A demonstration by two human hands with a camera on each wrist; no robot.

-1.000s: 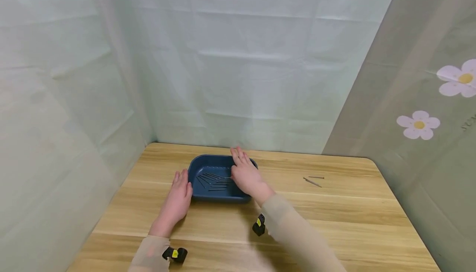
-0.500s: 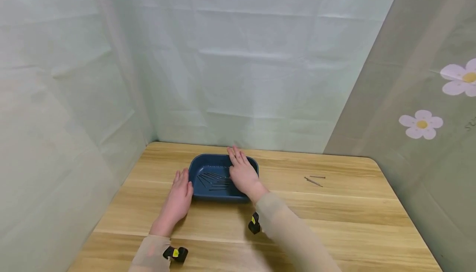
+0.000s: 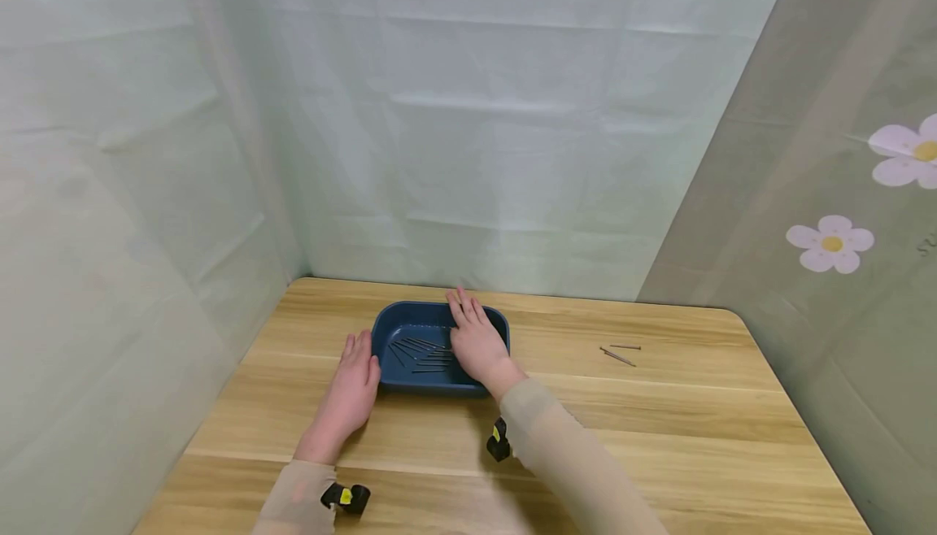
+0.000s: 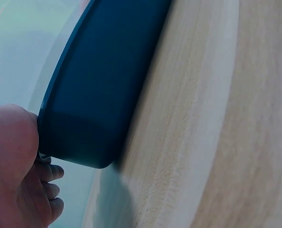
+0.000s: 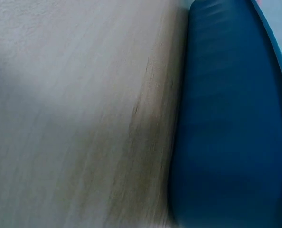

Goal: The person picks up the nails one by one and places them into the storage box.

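A dark blue tray (image 3: 395, 315) sits on the wooden table (image 3: 659, 421) toward the back, with several thin nails (image 3: 420, 354) lying in it. My left hand (image 3: 353, 384) lies flat on the table against the tray's left side, fingers straight; the left wrist view shows the palm (image 4: 13, 166) touching the tray's outer wall (image 4: 98, 95). My right hand (image 3: 476, 338) reaches over the tray's right part with fingers straight, covering what is beneath it. The right wrist view shows only the tray's wall (image 5: 231, 118) and the table.
Two loose nails (image 3: 618, 354) lie on the table to the right of the tray. Pale green cloth walls close in the back and left; a flowered cloth hangs at the right. The near table edge is rounded.
My right hand slid slightly left and farther back over the tray. The left hand stayed beside the tray.
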